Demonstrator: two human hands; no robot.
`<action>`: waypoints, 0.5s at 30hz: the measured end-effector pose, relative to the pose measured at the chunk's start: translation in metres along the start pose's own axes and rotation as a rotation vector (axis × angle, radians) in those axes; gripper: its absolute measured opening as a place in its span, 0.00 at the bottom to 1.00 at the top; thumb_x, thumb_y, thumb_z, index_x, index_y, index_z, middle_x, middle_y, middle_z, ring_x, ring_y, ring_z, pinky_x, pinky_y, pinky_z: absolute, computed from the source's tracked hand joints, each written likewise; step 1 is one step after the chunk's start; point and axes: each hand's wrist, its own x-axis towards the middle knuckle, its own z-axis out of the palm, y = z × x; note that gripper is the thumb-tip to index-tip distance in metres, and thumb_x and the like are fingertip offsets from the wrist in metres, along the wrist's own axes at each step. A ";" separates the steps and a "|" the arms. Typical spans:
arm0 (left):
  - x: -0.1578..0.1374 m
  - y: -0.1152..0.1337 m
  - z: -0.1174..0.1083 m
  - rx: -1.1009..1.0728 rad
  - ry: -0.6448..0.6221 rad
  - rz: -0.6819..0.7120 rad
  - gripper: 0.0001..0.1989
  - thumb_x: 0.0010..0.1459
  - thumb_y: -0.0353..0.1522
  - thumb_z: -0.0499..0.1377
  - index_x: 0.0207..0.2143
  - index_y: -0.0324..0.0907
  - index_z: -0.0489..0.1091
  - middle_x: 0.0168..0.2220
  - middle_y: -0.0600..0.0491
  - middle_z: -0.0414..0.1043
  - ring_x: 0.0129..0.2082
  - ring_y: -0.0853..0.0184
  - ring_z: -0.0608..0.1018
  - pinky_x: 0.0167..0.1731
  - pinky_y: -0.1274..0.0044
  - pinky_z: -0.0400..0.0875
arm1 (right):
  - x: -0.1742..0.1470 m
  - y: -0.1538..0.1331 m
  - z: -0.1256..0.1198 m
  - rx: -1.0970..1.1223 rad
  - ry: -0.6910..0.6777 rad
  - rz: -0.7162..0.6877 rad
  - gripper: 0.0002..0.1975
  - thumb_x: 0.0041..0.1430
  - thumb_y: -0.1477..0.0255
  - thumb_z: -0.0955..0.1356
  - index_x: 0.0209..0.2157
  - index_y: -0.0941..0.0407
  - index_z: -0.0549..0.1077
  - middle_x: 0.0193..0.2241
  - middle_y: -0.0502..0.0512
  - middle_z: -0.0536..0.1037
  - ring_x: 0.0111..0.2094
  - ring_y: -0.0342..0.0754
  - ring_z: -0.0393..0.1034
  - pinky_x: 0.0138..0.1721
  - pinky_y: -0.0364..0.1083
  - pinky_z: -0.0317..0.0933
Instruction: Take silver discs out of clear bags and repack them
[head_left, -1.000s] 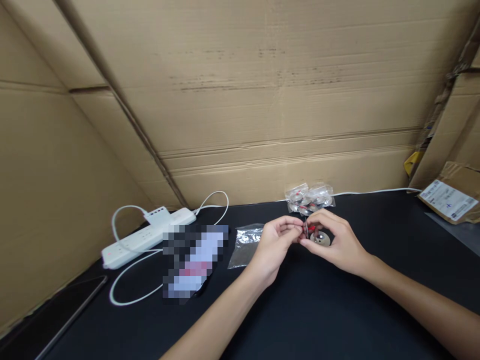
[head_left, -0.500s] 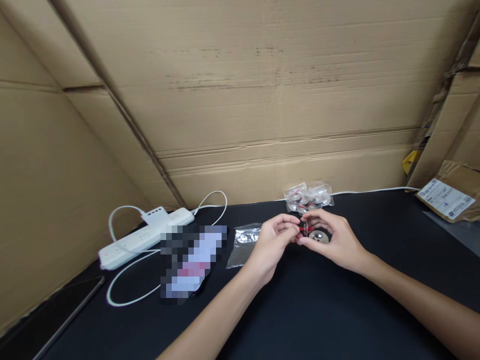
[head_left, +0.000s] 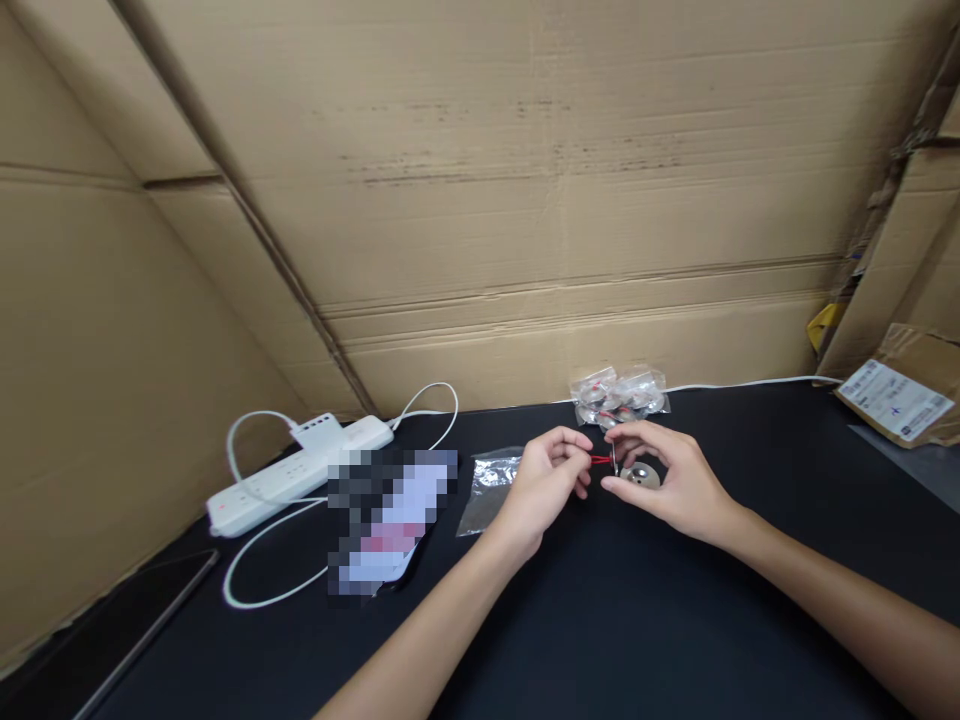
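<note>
My right hand [head_left: 667, 480] grips a small metal finger cymbal [head_left: 614, 459] by its rim, held on edge between thumb and fingers. A red cord [head_left: 601, 460] runs from its left face to my left hand [head_left: 551, 475], whose thumb and forefinger pinch the other end. Below my right palm, a second silvery cymbal [head_left: 640, 476] with a domed middle rests on the black table. Just left of my left hand lies a flat clear plastic bag [head_left: 487, 490], partly covered by the hand.
Several bagged metal discs with red cords [head_left: 619, 397] lie at the cardboard wall [head_left: 570, 220]. To the left are a white power strip [head_left: 300, 475], a looped white cable [head_left: 225, 585], a blurred-out phone [head_left: 397, 520] and a dark flat device [head_left: 112, 630]. A labelled carton [head_left: 900, 395] stands right.
My left hand has drawn slightly left, away from the cymbal. The red cord, earlier visible on both sides of the disc, now stretches out on its left side only.
</note>
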 end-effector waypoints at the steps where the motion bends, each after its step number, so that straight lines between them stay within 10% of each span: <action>1: 0.001 -0.002 -0.001 0.071 0.008 0.034 0.04 0.51 0.30 0.58 0.32 0.39 0.68 0.24 0.55 0.67 0.23 0.70 0.71 0.23 0.79 0.66 | 0.000 0.000 -0.001 -0.033 0.001 -0.016 0.20 0.52 0.69 0.73 0.47 0.54 0.72 0.36 0.53 0.77 0.33 0.46 0.73 0.38 0.47 0.70; 15: -0.006 -0.002 0.006 0.305 -0.142 0.192 0.08 0.56 0.36 0.59 0.29 0.40 0.69 0.25 0.55 0.70 0.25 0.70 0.72 0.26 0.78 0.64 | -0.001 0.001 0.000 -0.138 -0.073 -0.177 0.19 0.55 0.71 0.72 0.50 0.52 0.73 0.44 0.54 0.78 0.47 0.50 0.71 0.50 0.50 0.65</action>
